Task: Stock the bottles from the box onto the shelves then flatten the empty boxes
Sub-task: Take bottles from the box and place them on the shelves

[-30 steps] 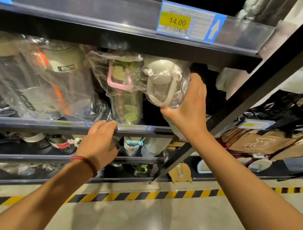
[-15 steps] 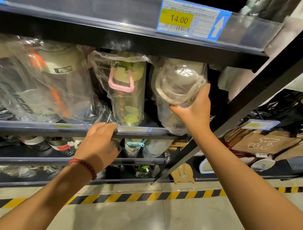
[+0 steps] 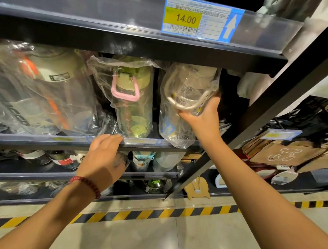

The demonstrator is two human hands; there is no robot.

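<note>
A clear bottle with a beige lid and handle, wrapped in a plastic bag (image 3: 184, 98), stands upright at the right end of the middle shelf (image 3: 40, 139). My right hand (image 3: 205, 117) grips it at the handle from the right side. To its left stands a green bottle with a pink handle (image 3: 131, 96), also bagged. My left hand (image 3: 102, 158) rests with straight fingers on the front rail of that shelf, below the green bottle. No box is in view.
Large bagged bottles with orange straps (image 3: 38, 87) fill the shelf's left part. A shelf above carries a 14.00 price tag (image 3: 201, 19). Lower shelves hold more bottles (image 3: 142, 160). A black diagonal post (image 3: 258, 108) runs at right, with bags (image 3: 286, 151) beyond. Yellow-black tape (image 3: 152, 213) marks the floor.
My right hand has turned the bagged bottle from lying lid-forward to upright and set it on the shelf beside the green bottle. My left hand has stayed on the rail.
</note>
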